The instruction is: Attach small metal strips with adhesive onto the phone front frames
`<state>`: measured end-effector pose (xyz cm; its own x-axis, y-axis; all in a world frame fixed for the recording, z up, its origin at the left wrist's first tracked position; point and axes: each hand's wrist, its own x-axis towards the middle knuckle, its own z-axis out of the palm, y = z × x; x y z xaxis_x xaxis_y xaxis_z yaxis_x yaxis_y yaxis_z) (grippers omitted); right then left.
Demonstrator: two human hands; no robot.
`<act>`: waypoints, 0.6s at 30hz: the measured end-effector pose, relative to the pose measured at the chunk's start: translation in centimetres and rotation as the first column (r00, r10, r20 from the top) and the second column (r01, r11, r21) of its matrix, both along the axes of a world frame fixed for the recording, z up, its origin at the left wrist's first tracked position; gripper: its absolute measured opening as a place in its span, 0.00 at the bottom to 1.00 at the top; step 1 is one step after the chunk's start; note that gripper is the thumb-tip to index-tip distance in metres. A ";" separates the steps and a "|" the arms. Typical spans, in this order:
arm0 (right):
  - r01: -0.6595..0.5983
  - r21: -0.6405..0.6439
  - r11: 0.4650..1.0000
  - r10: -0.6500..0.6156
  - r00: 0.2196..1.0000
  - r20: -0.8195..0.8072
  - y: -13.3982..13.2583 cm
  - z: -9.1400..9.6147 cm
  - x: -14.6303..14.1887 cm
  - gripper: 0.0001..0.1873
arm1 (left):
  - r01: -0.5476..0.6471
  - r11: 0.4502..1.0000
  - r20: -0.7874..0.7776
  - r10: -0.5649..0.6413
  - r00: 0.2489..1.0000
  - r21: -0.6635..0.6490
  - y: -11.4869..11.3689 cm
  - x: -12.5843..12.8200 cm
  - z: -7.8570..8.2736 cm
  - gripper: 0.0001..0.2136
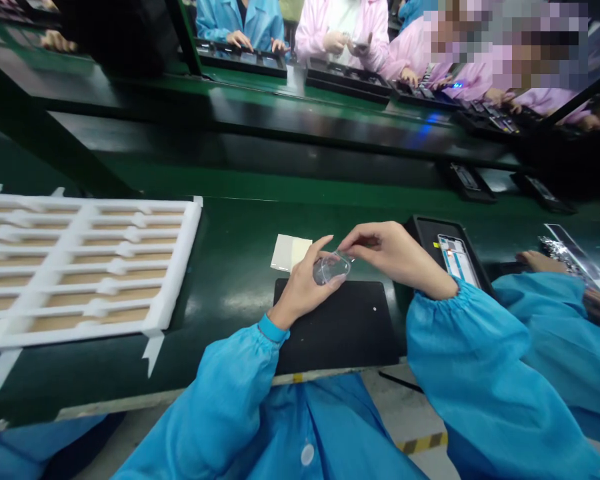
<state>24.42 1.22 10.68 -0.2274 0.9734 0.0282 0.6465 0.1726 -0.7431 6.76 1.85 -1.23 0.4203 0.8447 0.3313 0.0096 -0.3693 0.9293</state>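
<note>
My left hand (305, 280) is closed around a clear, rounded plastic container (331, 269), its thumb and fingers at the sides. At the far edge of the container, my right hand (377, 248) pinches thumb and forefinger together. Something small and shiny shows by those fingertips, too small to name. Both hands are above a black mat (343, 330), on which a tiny white piece (375, 309) lies to the right. Partly behind my left hand is a white and cream pad of sheets (283, 253).
A white foam tray (176, 267) with slots lies to the left. To the right, a black tray (420, 230) holds a phone frame (457, 259). A co-worker's blue sleeve (545, 303) reaches in beside it. Beyond the green bench runs a dark conveyor (300, 147); people work across it.
</note>
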 end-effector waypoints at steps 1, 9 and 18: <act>0.042 0.021 0.999 -0.042 0.999 -0.004 0.2 -0.6 0.7 0.07 | -0.007 1.000 0.011 0.007 1.000 -0.005 0.1 0.0 0.0 0.35; 0.092 -0.057 0.994 -0.070 0.950 0.306 1.5 -10.4 6.5 0.06 | -0.129 0.987 0.171 0.145 0.975 -0.101 1.1 -0.4 0.0 0.33; 0.032 -0.024 0.999 -0.025 0.965 0.260 0.6 -11.2 5.5 0.07 | -0.124 0.986 0.170 0.142 0.975 -0.110 1.2 -0.5 0.0 0.33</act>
